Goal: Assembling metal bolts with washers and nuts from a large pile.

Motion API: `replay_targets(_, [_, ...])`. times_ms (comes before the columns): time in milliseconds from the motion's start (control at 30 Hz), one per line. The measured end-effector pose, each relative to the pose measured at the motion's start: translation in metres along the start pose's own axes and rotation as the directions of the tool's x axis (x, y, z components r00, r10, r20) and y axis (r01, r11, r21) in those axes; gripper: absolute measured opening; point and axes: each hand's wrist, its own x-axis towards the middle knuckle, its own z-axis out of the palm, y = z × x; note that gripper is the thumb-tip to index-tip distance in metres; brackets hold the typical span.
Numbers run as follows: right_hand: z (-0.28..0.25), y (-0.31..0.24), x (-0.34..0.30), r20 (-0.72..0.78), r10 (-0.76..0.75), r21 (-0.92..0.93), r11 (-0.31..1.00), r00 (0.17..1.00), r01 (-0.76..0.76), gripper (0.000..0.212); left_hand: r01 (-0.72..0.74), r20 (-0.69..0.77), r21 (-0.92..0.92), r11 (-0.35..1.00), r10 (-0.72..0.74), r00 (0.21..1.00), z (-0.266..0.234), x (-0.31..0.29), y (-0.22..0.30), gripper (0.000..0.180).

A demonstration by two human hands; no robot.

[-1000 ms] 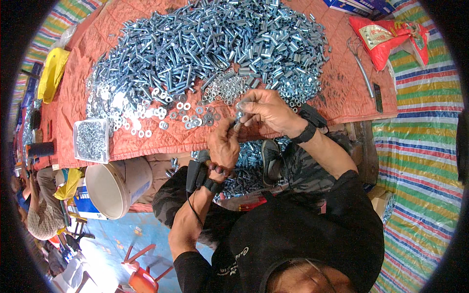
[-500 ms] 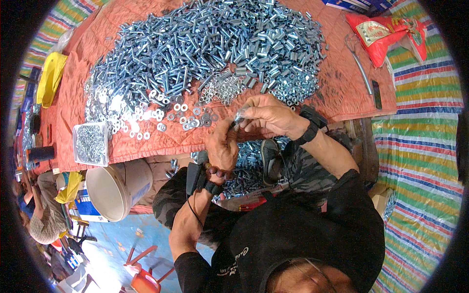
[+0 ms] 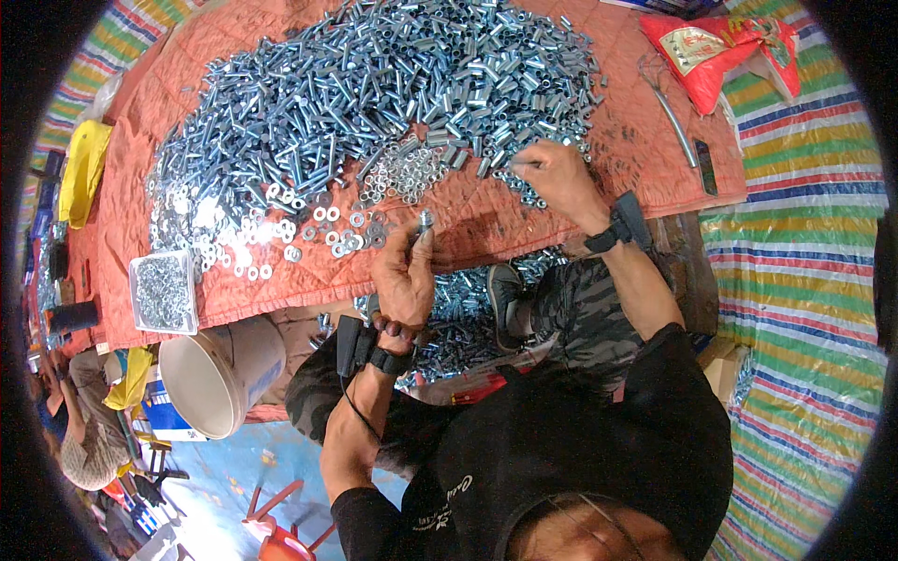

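My left hand (image 3: 404,280) is closed over the near edge of the red quilted cloth (image 3: 477,224), gripping a small metal bolt (image 3: 426,220) between thumb and fingers. Its threaded-looking tip points up; the rest is hidden in the grip. My right hand (image 3: 563,182) reaches to the hex nuts (image 3: 526,194) at the right end of the heap, fingertips pressed together. Whether a nut is between them I cannot make out. Beyond my hands lie long bolts (image 3: 271,140), metal sleeves (image 3: 477,93), small rings (image 3: 407,170) and flat washers (image 3: 339,238).
A clear plastic box (image 3: 164,292) of small metal parts stands at the cloth's left edge, above a white bucket (image 3: 201,379). To the right lie a phone (image 3: 706,168), a metal-handled tool (image 3: 675,126) and a red bag (image 3: 711,61). More metal parts (image 3: 458,346) lie below, between my legs.
My right hand has left the bolt and moved right to the nuts. My left hand keeps the bolt, now tip up. The view has shifted slightly.
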Motion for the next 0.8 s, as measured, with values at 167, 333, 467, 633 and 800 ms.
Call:
replay_targets(167, [0.024, -0.004, -0.005, 0.056, -0.05, -0.26, 0.964, 0.997, 0.063, 0.017, 0.108, 0.046, -0.131, 0.985, -0.103, 0.994, 0.004, 0.002, 0.01, 0.021])
replay_targets(333, [0.04, 0.0, -0.001, 0.126, -0.061, -0.402, 0.909, 0.99, 0.107, 0.015, -0.029, 0.034, -0.129, 0.991, 0.033, 0.999, 0.007, 0.006, 0.009, 0.017])
replay_targets(467, [0.041, 0.001, -0.003, 0.025, -0.16, -0.418, 0.895, 0.987, 0.155, 0.012, 0.151, 0.079, -0.178, 0.972, -0.139, 0.987, 0.01, 0.003, 0.028, 0.014])
replay_targets(633, [0.022, -0.05, -0.003, 0.018, -0.041, 0.266, 0.963, 0.999, 0.035, 0.016, -0.095, 0.095, 0.114, 0.989, 0.084, 0.992, 0.009, 0.002, 0.025, 0.015])
replay_targets(800, [0.018, -0.084, -0.02, 0.005, -0.295, 0.546, 0.801, 0.955, 0.245, 0.007, -0.046, 0.132, 0.079, 0.996, 0.035, 0.991, 0.013, -0.002, 0.027, 0.013])
